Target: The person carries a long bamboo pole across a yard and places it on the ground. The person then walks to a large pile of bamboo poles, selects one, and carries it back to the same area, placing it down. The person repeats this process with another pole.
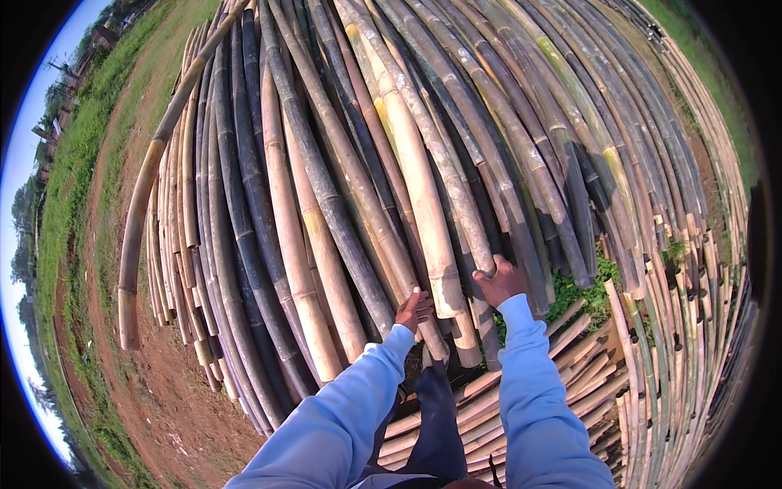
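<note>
My right hand (501, 282) is closed around the lower end of a long, mottled grey-brown bamboo pole (458, 200). Its fingers wrap over the cut end. To the left, my left hand (415, 310) lies against the side of a brown bamboo pole (371, 208) near that pole's lower end, thumb up and fingers stretched across it. Between the two hands rests the end of a thick, pale bamboo pole (419, 179), which neither hand grips. The palm side of my left hand is hidden.
Many grey, green and tan bamboo poles fan out ahead. One curved pole (147, 175) lies across the pile's left side. Shorter stacked poles (481, 420) lie around my legs, with more poles (676, 326) to the right. Bare soil (175, 391) and grass (90, 179) border the left.
</note>
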Motion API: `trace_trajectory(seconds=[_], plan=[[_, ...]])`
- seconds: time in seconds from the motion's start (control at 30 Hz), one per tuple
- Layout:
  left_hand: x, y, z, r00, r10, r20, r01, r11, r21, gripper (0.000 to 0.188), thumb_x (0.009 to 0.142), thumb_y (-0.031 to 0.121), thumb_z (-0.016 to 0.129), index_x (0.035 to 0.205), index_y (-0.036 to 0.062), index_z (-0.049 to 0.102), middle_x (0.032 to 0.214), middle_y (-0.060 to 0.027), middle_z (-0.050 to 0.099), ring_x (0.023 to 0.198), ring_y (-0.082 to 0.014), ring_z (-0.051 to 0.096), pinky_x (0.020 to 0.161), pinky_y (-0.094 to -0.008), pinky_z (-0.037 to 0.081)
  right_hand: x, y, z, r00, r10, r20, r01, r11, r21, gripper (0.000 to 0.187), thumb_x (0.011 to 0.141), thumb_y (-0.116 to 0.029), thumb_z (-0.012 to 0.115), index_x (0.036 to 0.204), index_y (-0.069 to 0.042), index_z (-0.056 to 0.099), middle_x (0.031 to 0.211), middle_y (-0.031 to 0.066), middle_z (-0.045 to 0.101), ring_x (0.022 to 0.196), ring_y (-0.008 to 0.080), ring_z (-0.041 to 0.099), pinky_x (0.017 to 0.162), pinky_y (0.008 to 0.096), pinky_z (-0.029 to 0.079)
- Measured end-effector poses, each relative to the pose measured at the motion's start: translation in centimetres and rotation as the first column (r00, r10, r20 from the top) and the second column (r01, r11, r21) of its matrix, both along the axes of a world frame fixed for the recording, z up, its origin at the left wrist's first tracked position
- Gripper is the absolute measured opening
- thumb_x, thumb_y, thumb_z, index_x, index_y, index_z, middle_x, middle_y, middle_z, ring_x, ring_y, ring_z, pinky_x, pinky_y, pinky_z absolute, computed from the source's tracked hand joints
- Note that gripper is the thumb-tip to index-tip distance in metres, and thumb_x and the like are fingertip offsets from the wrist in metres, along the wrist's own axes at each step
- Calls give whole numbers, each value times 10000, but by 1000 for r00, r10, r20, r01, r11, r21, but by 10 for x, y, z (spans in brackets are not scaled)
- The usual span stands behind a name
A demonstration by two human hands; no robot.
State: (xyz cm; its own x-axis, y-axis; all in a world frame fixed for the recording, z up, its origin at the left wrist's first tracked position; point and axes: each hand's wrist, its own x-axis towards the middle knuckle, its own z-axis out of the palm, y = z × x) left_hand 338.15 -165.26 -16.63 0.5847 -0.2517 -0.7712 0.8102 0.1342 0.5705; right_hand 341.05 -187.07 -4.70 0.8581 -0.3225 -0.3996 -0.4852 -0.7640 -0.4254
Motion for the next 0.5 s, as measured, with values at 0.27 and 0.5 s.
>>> trace_trajectory(seconds=[0.27, 0.5], plan=[[-25, -17, -55, 959, 195, -204, -199, 980, -2, 856, 758, 712, 418, 1278, 32, 414, 1246, -145, 479, 1084, -294, 487, 906, -405, 381, -9, 18, -59, 999, 0, -44, 9, 980, 196, 722, 703, -540, 619, 1141, 25, 517, 1040, 251, 578, 1009, 357, 554, 860, 390, 440], [-17, -27, -54, 989, 94, -113, -95, 996, -2, 820, 816, 664, 367, 1328, 24, 348, 1365, -175, 352, 1242, -310, 361, 1029, -427, 266, -66, -21, -149, 583, -556, -593, 696, -34, 717, 850, 755, -729, 386, 1166, 11, 465, 1057, 161, 564, 942, 282, 568, 796, 435, 435]])
